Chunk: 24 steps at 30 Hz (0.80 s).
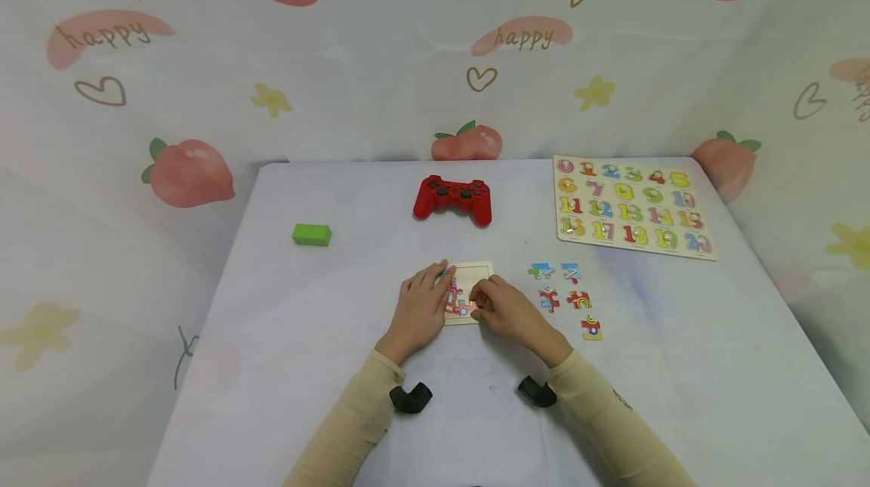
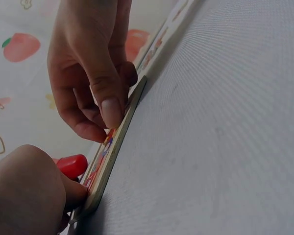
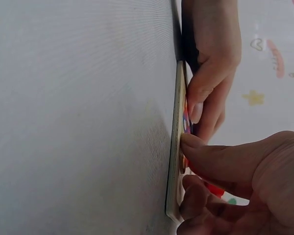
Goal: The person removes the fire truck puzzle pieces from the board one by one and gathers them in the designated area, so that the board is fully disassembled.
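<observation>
A small wooden jigsaw board [image 1: 481,269] lies flat on the table, several colourful pieces [image 1: 464,308] fitted in its lower left part. My left hand [image 1: 419,306] rests along the board's left side with fingers fairly straight; its thumb [image 3: 198,112] touches the pieces. At the board's lower right, my right hand [image 1: 506,311] has its thumb and fingers bent together around a puzzle piece [image 3: 183,164], largely hidden by them. Loose puzzle pieces [image 1: 549,300] lie to the right of that hand, several in number.
A red game controller [image 1: 452,198] sits behind the board. On the back right lies a large number puzzle board [image 1: 635,208]. A green block [image 1: 311,235] is on the left. The white table [image 1: 285,366] meets a patterned cloth [image 1: 381,57] at the back.
</observation>
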Motion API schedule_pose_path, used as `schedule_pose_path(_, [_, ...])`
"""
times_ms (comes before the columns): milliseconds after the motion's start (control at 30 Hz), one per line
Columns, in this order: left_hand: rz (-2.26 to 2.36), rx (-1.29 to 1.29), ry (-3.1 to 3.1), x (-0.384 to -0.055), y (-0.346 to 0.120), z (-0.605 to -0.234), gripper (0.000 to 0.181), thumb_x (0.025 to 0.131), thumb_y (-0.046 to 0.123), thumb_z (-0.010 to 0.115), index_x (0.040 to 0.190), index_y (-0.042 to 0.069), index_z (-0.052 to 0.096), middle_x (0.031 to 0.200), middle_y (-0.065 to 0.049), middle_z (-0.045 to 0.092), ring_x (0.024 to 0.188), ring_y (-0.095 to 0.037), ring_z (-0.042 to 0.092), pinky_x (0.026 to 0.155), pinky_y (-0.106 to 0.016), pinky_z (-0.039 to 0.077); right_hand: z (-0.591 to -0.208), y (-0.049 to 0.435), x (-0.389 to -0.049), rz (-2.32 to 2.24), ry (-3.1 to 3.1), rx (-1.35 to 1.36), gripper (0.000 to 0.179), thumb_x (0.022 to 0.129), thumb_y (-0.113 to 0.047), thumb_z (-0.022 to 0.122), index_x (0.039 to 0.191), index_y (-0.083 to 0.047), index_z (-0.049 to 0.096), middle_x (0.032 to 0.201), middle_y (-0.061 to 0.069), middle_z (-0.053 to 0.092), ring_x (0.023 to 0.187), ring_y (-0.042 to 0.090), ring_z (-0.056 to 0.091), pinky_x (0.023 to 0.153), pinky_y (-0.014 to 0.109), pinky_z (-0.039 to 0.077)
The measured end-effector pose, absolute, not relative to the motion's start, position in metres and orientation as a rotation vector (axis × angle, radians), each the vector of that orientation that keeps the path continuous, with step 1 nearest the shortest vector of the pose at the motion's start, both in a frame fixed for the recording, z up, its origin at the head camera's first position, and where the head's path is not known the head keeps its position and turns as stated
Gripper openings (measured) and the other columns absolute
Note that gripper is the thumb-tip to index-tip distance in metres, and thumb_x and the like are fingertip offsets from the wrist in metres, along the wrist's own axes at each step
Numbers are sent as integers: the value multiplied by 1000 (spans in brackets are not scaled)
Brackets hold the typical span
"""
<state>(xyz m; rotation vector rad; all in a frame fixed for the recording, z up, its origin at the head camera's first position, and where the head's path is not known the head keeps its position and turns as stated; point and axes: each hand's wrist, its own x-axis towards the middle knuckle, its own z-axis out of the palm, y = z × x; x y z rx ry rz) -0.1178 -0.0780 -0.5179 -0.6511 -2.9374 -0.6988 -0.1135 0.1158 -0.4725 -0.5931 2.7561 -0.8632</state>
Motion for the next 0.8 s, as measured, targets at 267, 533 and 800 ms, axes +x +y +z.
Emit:
schedule_pose_path(267, [-697,-645,-2938,-118,-78,-518,47,99,19,42,146,14,41,151,-5,38,138,-25,33,103,-49,32,-469,115,-115,-940,2714,-591,18,84,-7,72,95,-9,58,86,0,58,76,12,53,68,28,47])
schedule_pose_path(533, [-691,-636,-2928,-118,-78,-519,47,100,22,41,146,10,40,151,-6,38,138,-25,34,103,-47,32,-469,125,-116,-1038,2659,-499,8,90,-7,64,94,-12,60,85,-3,63,76,12,54,69,28,47])
schedule_pose_path(800, [-734,-648,-2902,-119,-80,-522,49,98,18,41,146,8,40,150,-5,38,137,-24,34,102,-46,32,-460,187,-109,-1054,2682,-421,5,90,-8,65,94,-11,62,85,-1,64,78,13,54,68,27,46])
